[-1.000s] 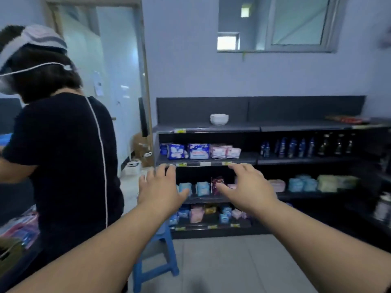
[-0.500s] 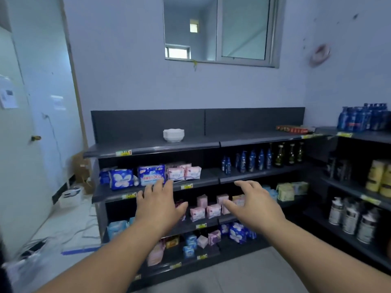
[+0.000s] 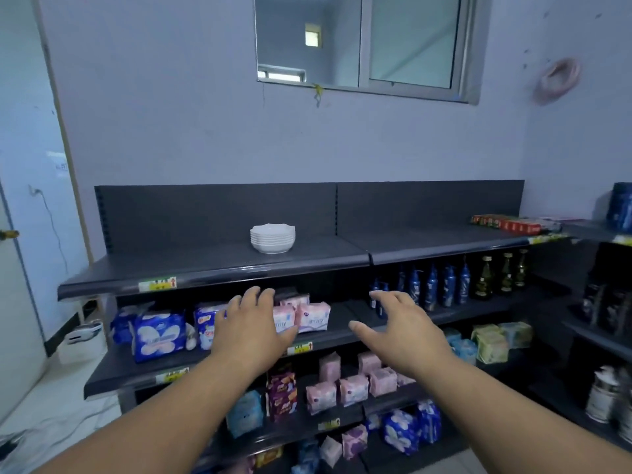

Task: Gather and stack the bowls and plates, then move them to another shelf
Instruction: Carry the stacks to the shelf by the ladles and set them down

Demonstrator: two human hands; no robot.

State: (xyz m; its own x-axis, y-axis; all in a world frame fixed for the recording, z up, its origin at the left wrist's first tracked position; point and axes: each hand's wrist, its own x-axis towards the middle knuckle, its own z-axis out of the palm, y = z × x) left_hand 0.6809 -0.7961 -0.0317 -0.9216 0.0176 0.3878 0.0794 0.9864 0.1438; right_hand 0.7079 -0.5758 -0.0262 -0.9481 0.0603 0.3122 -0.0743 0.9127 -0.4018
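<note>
On the top shelf (image 3: 205, 268), mid-length toward the back edge: stack of white bowls (image 3: 272, 238), upright, untouched.
Above and beyond the 2 hands; left hand (image 3: 253, 331) nearer, almost straight below, right hand (image 3: 402, 331) off toward the right end. Each grip wide, fingers spread, holding nothing.

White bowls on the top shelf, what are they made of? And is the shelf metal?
The white bowls look like glazed ceramic or porcelain: smooth, plain white, with wavy rims and a slight shine. Hard plastic such as melamine cannot be ruled out. The top shelf looks like dark grey painted metal: it is thin and matte, with a rounded front lip.
</note>
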